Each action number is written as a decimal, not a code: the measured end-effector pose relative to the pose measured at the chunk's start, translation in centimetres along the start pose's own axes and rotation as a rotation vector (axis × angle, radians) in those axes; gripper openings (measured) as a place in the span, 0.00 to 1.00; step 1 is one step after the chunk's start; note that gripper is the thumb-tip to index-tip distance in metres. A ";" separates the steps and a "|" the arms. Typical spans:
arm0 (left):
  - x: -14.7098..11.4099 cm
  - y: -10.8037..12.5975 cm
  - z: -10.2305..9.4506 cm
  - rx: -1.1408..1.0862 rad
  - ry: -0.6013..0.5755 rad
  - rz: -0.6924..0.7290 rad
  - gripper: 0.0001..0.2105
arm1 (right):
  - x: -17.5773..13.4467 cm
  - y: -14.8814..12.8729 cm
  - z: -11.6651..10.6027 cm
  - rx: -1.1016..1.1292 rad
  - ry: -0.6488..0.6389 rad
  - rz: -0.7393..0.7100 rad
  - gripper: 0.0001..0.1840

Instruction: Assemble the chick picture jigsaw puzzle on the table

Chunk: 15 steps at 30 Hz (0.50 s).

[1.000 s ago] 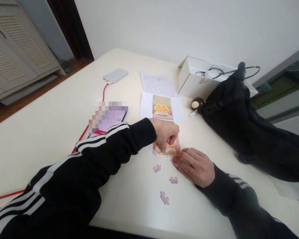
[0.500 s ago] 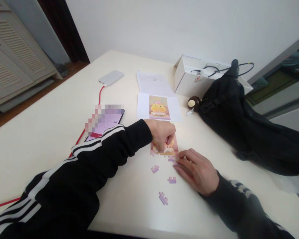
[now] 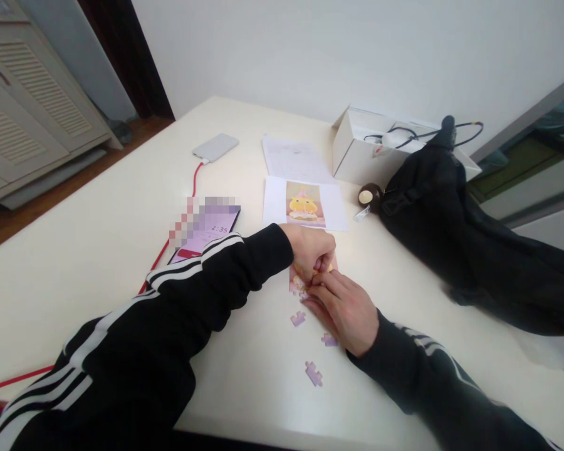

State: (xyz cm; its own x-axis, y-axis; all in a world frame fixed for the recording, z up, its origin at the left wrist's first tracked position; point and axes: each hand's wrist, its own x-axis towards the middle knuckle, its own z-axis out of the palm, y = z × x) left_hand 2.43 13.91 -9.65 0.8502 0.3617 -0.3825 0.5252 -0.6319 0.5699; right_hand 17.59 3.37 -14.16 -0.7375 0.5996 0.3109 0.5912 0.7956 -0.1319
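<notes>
A small, partly built jigsaw puzzle [image 3: 295, 280] with a yellow and pink picture lies on the cream table [image 3: 98, 238], mostly hidden under both hands. My left hand [image 3: 313, 252] is curled into a fist and presses down on the puzzle's upper part. My right hand [image 3: 345, 309] lies flat over its lower right part, fingertips touching the left hand's fingers. Three loose purple pieces sit nearer me: one [image 3: 297, 319] left of the right hand, one [image 3: 329, 340] at its wrist edge, one [image 3: 313, 373] closest to the table's front.
A printed reference picture [image 3: 305, 203] lies beyond the puzzle, with a paper sheet [image 3: 295, 160] behind it. A phone [image 3: 211, 228] on a red cable [image 3: 195, 181] and a power bank [image 3: 215, 146] sit left. A white box [image 3: 357, 147], small brown toy [image 3: 369, 196] and black jacket [image 3: 474, 232] fill the right.
My right hand slid left and up, from the puzzle's lower right edge onto the puzzle, meeting the left hand's fingers. The left fist stayed in place.
</notes>
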 end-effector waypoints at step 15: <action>-0.3 0.2 0.0 0.022 0.019 -0.023 0.24 | -2.0 1.8 -2.4 0.043 0.076 0.050 0.09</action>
State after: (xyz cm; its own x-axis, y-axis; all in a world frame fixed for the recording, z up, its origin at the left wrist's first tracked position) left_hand 2.27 13.63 -9.40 0.8384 0.3893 -0.3815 0.5441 -0.6378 0.5451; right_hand 20.88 3.37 -12.76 -0.6797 0.6315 0.3732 0.6106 0.7690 -0.1891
